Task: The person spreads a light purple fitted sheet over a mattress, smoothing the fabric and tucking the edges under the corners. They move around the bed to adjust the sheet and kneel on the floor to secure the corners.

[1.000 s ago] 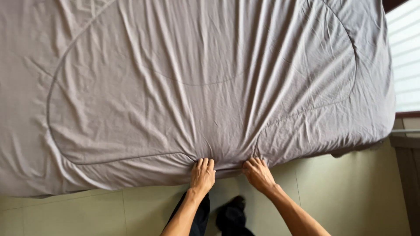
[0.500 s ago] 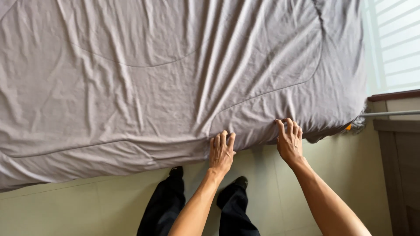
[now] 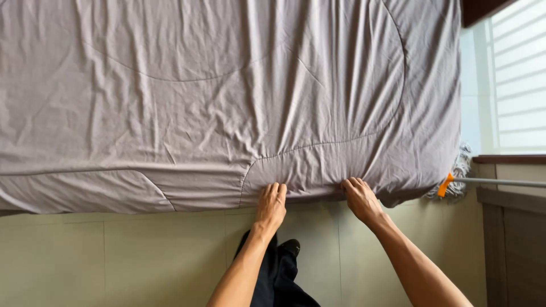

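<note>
A wrinkled lilac-grey bed cover [image 3: 227,102] with curved stitched seams lies spread over a bed and fills the upper view. My left hand [image 3: 271,206] presses flat against the cover's near hanging edge, fingers together and pointing up. A little to the right, my right hand [image 3: 358,197] touches the same edge, its fingertips tucked under the fabric fold. Whether either hand pinches the cloth is not clear.
Pale tiled floor [image 3: 114,261] runs along the near side, with my dark trouser legs and a shoe [image 3: 281,267] below. At the right stand a window with blinds [image 3: 520,74], a wooden sill [image 3: 509,160], and a mop with an orange clip [image 3: 449,183].
The view and both hands have shifted rightwards along the bed's edge. My hands now sit lower on the hanging edge, nearer the cover's right corner.
</note>
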